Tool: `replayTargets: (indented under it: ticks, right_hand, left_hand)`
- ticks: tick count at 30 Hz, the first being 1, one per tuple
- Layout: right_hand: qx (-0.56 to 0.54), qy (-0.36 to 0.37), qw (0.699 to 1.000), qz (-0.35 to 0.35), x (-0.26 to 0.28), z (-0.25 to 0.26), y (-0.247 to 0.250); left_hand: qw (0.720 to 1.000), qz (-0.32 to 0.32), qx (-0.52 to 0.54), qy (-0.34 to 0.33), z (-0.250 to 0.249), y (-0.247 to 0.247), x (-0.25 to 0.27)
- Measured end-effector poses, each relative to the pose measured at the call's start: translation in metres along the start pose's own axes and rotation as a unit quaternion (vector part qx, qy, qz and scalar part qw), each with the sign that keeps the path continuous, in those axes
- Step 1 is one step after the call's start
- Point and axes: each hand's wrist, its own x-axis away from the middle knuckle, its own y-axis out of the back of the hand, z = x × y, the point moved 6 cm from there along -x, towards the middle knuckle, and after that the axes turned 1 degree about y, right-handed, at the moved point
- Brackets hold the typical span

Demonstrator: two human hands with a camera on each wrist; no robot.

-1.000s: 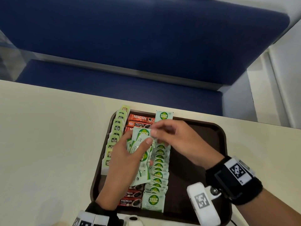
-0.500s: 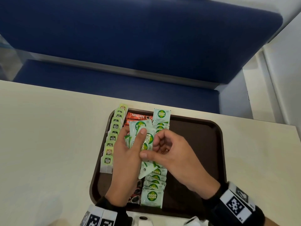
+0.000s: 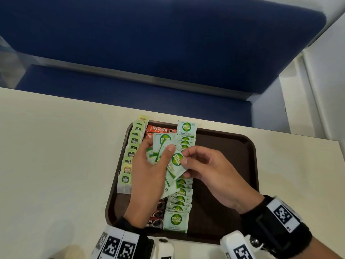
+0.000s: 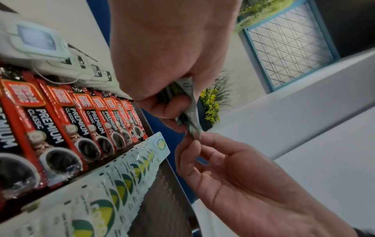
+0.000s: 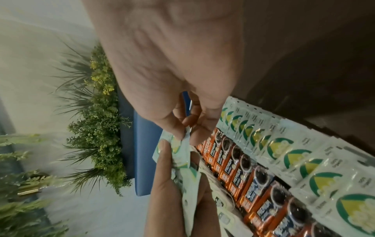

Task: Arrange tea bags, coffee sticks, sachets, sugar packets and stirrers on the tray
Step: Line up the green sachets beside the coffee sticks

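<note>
Several Coco Natura sugar packets [image 3: 164, 152] were fanned in the left hand [image 3: 147, 176], gripped between its thumb and curled fingers above the tray [image 3: 224, 165]. The right hand [image 3: 209, 171] pinched the edge of the front packet [image 3: 177, 161] between thumb and forefinger; both hands were thus clamped on packets and met at that packet. In the left wrist view the pinch showed at the packet's lower corner [image 4: 194, 133], and in the right wrist view the fingertips [image 5: 178, 133] closed on the packet edge [image 5: 187, 137].

Directly beneath the hands, a row of sugar packets [image 3: 180, 200] lay overlapped on the tray, extending from beyond the fingertips back toward the wrists. Under and just left of the left hand lay a row of red coffee sticks [image 3: 160, 128], labelled Nescafe Classic and Premium Classic [image 4: 67, 128]. Left of those, a row of tea bags [image 3: 130, 156] lay along the tray's left rim, partly overhanging it. To the right of the right hand the tray surface was bare brown.

The tray rested on a pale worktop [image 3: 56, 165]. Beyond the fingertips stood a blue bench seat [image 3: 149, 43].
</note>
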Motion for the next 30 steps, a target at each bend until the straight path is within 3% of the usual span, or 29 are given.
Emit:
replayTargets:
  ticks: [6,10,12,18,30]
  right_hand:
    - [0.171,0.032,0.985,0.006,-0.008,0.012,0.02]
    - [0.263,0.096,0.952,-0.123,-0.036,0.033,0.058]
    - [0.298,0.124,0.935,-0.15,-0.056,0.042,0.067]
    - [0.445,0.137,0.877,-0.119,-0.1,0.051,0.058]
    - [0.488,0.146,0.854,-0.104,-0.109,0.041,0.048]
  left_hand:
    - [1.0,-0.008,-0.017,-0.006,0.002,0.005,0.004]
    - [0.999,-0.034,0.004,0.017,0.007,0.02,0.003]
    - [0.999,-0.039,0.0,0.024,0.007,0.025,0.002]
    - [0.999,-0.035,-0.016,0.028,0.01,0.028,0.005]
    - [0.999,-0.038,-0.006,0.039,0.013,0.031,0.002]
